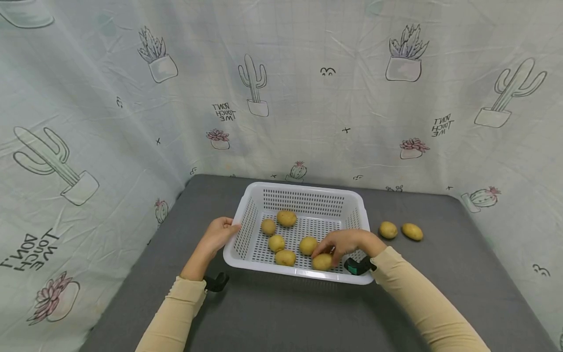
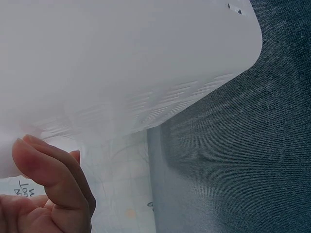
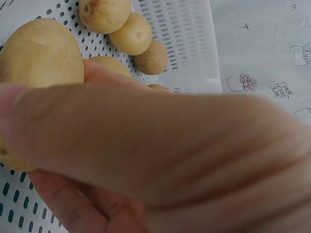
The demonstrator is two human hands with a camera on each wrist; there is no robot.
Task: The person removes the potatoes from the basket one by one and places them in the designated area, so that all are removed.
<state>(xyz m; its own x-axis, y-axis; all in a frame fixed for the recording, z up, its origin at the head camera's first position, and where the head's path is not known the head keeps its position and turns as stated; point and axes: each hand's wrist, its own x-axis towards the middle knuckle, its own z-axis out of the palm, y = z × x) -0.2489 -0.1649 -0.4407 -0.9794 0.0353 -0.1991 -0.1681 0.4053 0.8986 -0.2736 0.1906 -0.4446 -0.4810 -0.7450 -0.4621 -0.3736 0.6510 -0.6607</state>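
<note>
A white perforated plastic basket (image 1: 303, 275) stands on the grey table with several potatoes inside. My left hand (image 1: 217, 233) holds its left rim, thumb over the top; in the left wrist view, the curled fingers (image 2: 53, 170) are under the edge beside the outer wall (image 2: 121, 58). Inside the basket, near its front right, my right hand (image 1: 345, 240) grips a potato (image 1: 322, 262). The right wrist view shows the thumb lying across that potato (image 3: 41, 53). Just left of the hand lies another potato (image 1: 308, 245), and more potatoes (image 1: 285, 257) sit toward the left.
Two potatoes (image 1: 388, 230) (image 1: 412, 231) lie on the table (image 1: 281, 313) to the right of the basket. A patterned cloth (image 1: 303, 98) hangs behind the table and along its sides. Each wrist wears a dark strap with a camera.
</note>
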